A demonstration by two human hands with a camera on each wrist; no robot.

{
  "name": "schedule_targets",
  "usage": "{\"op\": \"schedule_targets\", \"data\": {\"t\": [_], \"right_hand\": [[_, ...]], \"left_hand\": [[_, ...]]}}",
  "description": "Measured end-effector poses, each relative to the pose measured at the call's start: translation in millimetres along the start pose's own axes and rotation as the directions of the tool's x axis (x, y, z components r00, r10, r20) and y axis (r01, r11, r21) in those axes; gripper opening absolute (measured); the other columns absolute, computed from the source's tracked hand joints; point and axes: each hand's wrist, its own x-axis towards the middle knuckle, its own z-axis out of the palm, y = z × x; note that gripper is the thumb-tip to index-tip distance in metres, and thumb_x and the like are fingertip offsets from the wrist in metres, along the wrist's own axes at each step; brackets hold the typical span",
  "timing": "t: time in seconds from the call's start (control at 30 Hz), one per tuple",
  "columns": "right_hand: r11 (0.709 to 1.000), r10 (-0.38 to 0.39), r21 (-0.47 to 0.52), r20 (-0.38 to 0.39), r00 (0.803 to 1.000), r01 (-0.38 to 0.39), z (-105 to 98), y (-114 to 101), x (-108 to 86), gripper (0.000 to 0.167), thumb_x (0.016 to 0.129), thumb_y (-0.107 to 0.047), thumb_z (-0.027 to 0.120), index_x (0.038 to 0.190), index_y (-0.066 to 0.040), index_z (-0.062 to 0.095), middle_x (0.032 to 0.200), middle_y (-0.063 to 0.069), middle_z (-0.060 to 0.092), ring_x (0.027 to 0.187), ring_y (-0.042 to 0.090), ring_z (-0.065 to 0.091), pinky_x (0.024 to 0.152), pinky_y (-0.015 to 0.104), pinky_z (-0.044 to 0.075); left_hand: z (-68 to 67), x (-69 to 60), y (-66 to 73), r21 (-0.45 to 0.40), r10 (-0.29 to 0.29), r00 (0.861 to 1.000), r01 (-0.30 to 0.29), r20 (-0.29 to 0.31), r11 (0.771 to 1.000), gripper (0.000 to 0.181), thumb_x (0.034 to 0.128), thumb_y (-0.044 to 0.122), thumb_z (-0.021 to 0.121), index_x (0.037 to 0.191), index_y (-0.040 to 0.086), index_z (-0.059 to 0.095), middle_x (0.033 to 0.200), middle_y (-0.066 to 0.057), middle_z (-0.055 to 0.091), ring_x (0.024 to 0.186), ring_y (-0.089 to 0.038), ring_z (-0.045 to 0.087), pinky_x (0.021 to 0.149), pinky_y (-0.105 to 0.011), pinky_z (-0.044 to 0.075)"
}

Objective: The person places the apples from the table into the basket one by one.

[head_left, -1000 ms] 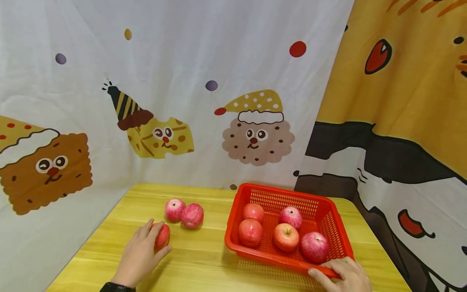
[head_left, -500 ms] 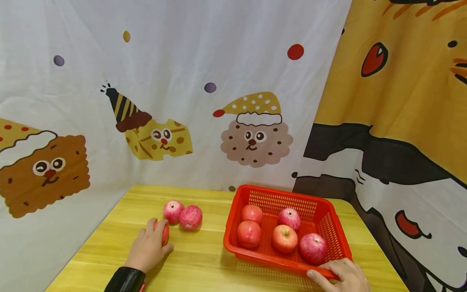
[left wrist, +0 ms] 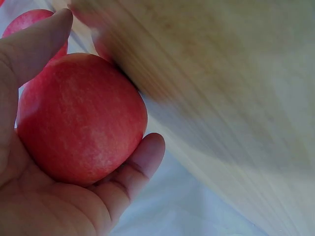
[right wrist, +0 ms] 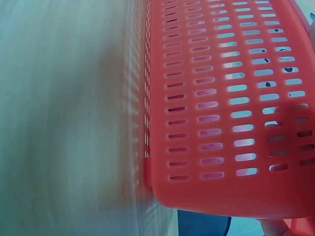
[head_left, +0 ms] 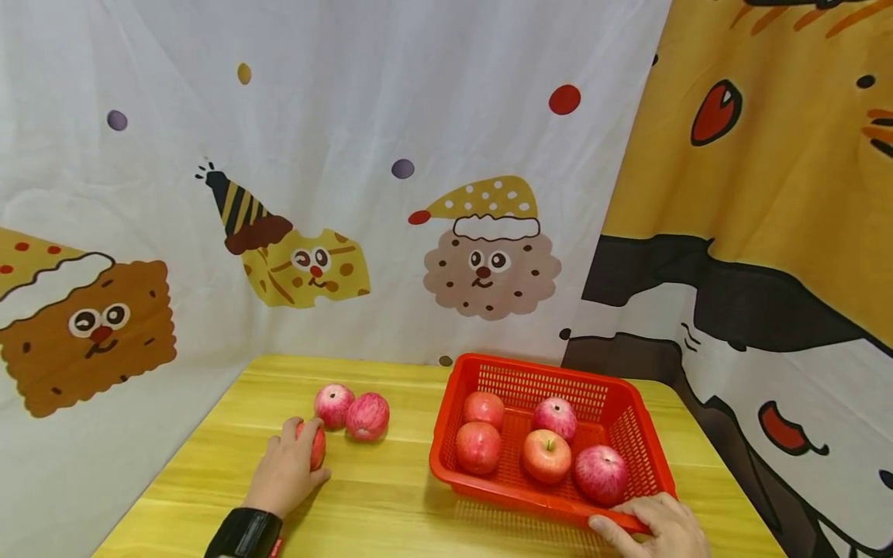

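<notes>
My left hand (head_left: pixel 282 474) grips a red apple (head_left: pixel 318 448) on the table's left side. In the left wrist view, thumb and fingers curve round this apple (left wrist: pixel 83 118), which sits against the palm. Just beyond it lie two pink-red apples, one paler (head_left: pixel 334 405) and one streaked (head_left: pixel 367 416), side by side. With my right hand (head_left: pixel 659 527) I hold the near right corner of a red plastic basket (head_left: pixel 516 498), thumb on the outside of the rim and fingers over it. Inside the basket rest several apples, among them a yellowish-red one (head_left: pixel 547 456) with its stem up.
The wood-grain table (head_left: pixel 391 496) carries everything. A white cloth with cartoon prints (head_left: pixel 335 116) hangs behind it and on the left, and a yellow and black patterned cloth (head_left: pixel 753 194) hangs on the right. The basket's slotted side (right wrist: pixel 211 93) fills much of the right wrist view.
My left hand has moved slightly forward and right and closed round the red apple, covering more of it. The right hand stays on the basket corner; the other apples keep their places.
</notes>
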Motion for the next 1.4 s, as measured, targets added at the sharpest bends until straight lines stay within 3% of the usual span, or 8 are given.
{"op": "schedule_targets", "data": {"t": [0.73,1.13,1.23,1.4], "right_hand": [[1.000,-0.012,-0.015,0.006,1.000,0.012,-0.7,0.6,0.1,0.054,0.078,-0.084,0.073,0.090,-0.033,0.081,0.095,-0.011,0.079,0.095,0.015,0.056,0.088,0.042,0.049],[1.000,0.003,-0.015,0.023,1.000,-0.003,-3.3,-1.8,0.3,0.056,0.077,-0.085,0.073,0.093,-0.031,0.082,0.096,-0.010,0.078,0.096,0.016,0.055,0.085,0.040,0.048],[1.000,0.001,-0.012,0.015,1.000,-0.001,-2.7,-1.9,-0.4,0.056,0.077,-0.084,0.073,0.092,-0.031,0.082,0.095,-0.010,0.078,0.096,0.016,0.055,0.085,0.040,0.048],[1.000,-0.023,-0.006,-0.043,0.999,0.023,-0.3,-0.9,-1.4,0.051,0.077,-0.083,0.075,0.088,-0.033,0.082,0.091,-0.013,0.078,0.092,0.014,0.054,0.082,0.036,0.047]], "left_hand": [[3.1,-0.7,-2.1,-0.029,-0.002,1.000,0.001,-0.024,1.000,0.084,0.0754,0.023,0.099,0.144,0.004,0.055,0.137,-0.033,0.049,0.098,-0.048,0.058,0.082,-0.062,0.059],[-0.1,1.0,-11.6,-0.113,-0.020,1.000,0.020,-0.005,0.993,0.084,0.0711,0.019,0.099,0.142,0.003,0.057,0.133,-0.034,0.054,0.104,-0.048,0.065,0.090,-0.065,0.060],[-3.8,-0.9,-13.4,-0.140,-0.049,0.999,0.050,0.015,0.989,0.082,0.0731,0.021,0.096,0.141,-0.001,0.056,0.127,-0.033,0.058,0.100,-0.041,0.068,0.090,-0.060,0.061],[-12.7,-9.4,-15.0,-0.165,-0.145,0.988,0.150,0.045,0.975,0.082,0.0745,0.033,0.091,0.137,-0.005,0.055,0.113,-0.023,0.070,0.094,-0.034,0.066,0.081,-0.052,0.061]]}}
